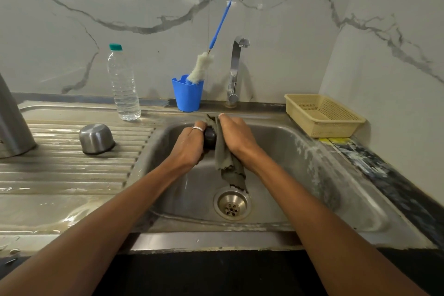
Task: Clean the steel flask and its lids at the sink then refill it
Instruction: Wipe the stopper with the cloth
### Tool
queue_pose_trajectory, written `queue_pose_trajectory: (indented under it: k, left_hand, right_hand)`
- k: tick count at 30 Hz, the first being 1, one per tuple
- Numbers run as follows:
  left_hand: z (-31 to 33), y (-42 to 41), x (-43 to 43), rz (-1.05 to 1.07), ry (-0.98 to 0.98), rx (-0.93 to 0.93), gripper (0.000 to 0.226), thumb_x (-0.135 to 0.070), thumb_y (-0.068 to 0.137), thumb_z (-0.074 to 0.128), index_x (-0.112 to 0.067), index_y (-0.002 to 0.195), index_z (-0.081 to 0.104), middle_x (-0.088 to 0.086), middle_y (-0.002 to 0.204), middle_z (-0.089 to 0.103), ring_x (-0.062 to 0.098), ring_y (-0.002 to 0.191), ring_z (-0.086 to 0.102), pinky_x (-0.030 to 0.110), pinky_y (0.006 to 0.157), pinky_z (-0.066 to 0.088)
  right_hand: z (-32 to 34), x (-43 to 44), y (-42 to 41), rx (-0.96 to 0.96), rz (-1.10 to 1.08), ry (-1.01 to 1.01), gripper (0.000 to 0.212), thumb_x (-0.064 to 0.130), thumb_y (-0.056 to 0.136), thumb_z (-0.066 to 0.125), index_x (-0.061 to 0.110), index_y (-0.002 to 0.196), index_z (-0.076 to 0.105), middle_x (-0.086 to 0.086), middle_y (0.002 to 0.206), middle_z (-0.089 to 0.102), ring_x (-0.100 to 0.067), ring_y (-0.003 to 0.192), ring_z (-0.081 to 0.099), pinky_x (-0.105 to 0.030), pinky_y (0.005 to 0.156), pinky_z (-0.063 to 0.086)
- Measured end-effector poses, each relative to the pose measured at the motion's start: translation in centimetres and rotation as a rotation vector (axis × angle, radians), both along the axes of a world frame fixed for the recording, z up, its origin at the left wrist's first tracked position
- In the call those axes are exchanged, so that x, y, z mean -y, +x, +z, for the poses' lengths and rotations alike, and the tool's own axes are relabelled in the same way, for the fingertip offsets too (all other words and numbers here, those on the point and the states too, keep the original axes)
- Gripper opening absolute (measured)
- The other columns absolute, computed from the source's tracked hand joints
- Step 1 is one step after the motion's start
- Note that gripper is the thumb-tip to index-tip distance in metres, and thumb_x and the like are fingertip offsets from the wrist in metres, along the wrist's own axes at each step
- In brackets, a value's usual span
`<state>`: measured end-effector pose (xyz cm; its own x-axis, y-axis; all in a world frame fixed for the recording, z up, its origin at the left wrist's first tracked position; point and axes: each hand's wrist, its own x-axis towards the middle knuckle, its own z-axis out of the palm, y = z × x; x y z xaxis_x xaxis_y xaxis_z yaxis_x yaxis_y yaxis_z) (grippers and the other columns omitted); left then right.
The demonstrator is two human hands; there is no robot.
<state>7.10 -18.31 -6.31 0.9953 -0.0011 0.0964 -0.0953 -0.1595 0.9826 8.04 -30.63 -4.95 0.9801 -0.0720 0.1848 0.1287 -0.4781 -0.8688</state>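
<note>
Over the sink basin (300,151), my left hand (189,144) grips a small black lid (209,138). My right hand (236,137) holds a grey-green cloth (225,161) against that lid, and the cloth's tail hangs down toward the drain (231,204). The steel flask body (12,125) stands at the far left edge, partly out of frame. A steel cup lid (96,139) sits upside down on the ribbed drainboard (72,170).
A clear water bottle (123,86) with a green cap stands behind the drainboard. A blue cup (188,95) holds a bottle brush (204,64). The tap (235,69) is behind the basin, with no water running. A beige plastic basket (324,115) sits at the right.
</note>
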Motion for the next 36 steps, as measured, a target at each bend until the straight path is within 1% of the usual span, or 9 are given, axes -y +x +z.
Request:
queue_pose_trajectory:
  k: [2,5,10,17,22,26,28,33,36]
  left_hand:
    - [0.1,-0.1,0.5,-0.015,-0.070,-0.066,0.039,-0.031,0.106,0.030,-0.015,0.077,0.050,-0.002,0.051,0.042,0.011,0.046,0.036,0.025,0.046,0.028]
    - [0.3,-0.1,0.9,0.039,-0.240,-0.162,0.040,-0.038,0.105,0.032,-0.015,0.083,0.055,0.002,0.060,0.049,0.013,0.053,0.041,0.027,0.053,0.035]
    - [0.6,0.5,-0.8,-0.026,-0.491,-0.231,0.043,-0.038,0.105,0.029,-0.020,0.070,0.047,-0.005,0.050,0.033,0.007,0.039,0.025,0.017,0.036,0.019]
    - [0.5,0.6,-0.6,-0.133,-0.393,-0.274,0.052,-0.044,0.106,0.028,-0.020,0.064,0.046,-0.005,0.048,0.034,0.007,0.037,0.026,0.017,0.035,0.020]
    - [1.2,0.8,-1.6,-0.063,-0.414,-0.171,0.041,-0.039,0.106,0.032,-0.022,0.073,0.050,-0.005,0.054,0.041,0.009,0.044,0.032,0.021,0.042,0.026]
    - [0.6,0.7,-1.9,-0.106,-0.372,-0.259,0.044,-0.044,0.106,0.032,-0.020,0.073,0.049,-0.006,0.052,0.033,0.007,0.042,0.026,0.017,0.037,0.020]
    - [0.3,0.7,-1.4,-0.113,-0.331,-0.278,0.045,-0.043,0.105,0.031,-0.018,0.075,0.051,-0.005,0.051,0.033,0.007,0.040,0.027,0.017,0.035,0.022]
    - [0.8,1.0,-1.2,-0.072,-0.326,-0.252,0.046,-0.040,0.106,0.032,-0.022,0.066,0.045,-0.006,0.052,0.037,0.008,0.040,0.029,0.019,0.036,0.024]
    - [0.6,0.7,-1.0,-0.119,-0.277,-0.317,0.047,-0.043,0.106,0.029,-0.019,0.070,0.049,-0.006,0.050,0.034,0.007,0.040,0.025,0.017,0.033,0.021]
  right_hand:
    - [0.0,0.4,-0.1,-0.025,-0.017,0.077,0.044,0.041,0.106,0.034,0.016,0.082,0.062,-0.006,0.081,0.064,-0.018,0.074,0.059,-0.035,0.074,0.049]
    - [0.0,-0.1,-0.5,0.127,-0.033,0.020,0.053,0.048,0.109,0.027,0.015,0.087,0.062,-0.005,0.086,0.068,-0.017,0.080,0.063,-0.030,0.073,0.049]
    - [-0.3,-0.9,-0.5,0.221,0.104,-0.154,0.047,0.054,0.108,0.025,0.021,0.102,0.059,0.001,0.087,0.067,-0.013,0.084,0.064,-0.035,0.081,0.051]
    - [0.0,-0.6,-0.8,0.262,0.003,-0.189,0.047,0.053,0.108,0.023,0.021,0.105,0.057,0.003,0.082,0.063,-0.018,0.082,0.064,-0.042,0.080,0.053]
    - [0.0,-0.7,-2.3,0.332,0.141,-0.408,0.043,0.052,0.108,0.023,0.023,0.116,0.054,0.002,0.081,0.065,-0.013,0.073,0.063,-0.033,0.065,0.048]
    - [-0.1,-0.9,-1.4,0.209,0.034,-0.255,0.054,0.051,0.109,0.020,0.018,0.107,0.062,-0.004,0.091,0.068,-0.022,0.088,0.065,-0.038,0.083,0.050]
    - [0.2,-0.4,-1.4,0.173,-0.017,-0.198,0.054,0.049,0.110,0.020,0.018,0.091,0.061,-0.008,0.090,0.067,-0.024,0.087,0.064,-0.038,0.083,0.048]
    - [0.1,-0.9,-2.6,0.255,0.056,-0.300,0.051,0.049,0.109,0.020,0.018,0.103,0.061,-0.002,0.087,0.068,-0.017,0.084,0.065,-0.038,0.081,0.050]
    - [0.6,-0.6,-1.7,0.140,-0.022,-0.177,0.058,0.047,0.110,0.021,0.015,0.085,0.062,-0.004,0.084,0.066,-0.015,0.077,0.062,-0.033,0.075,0.045]
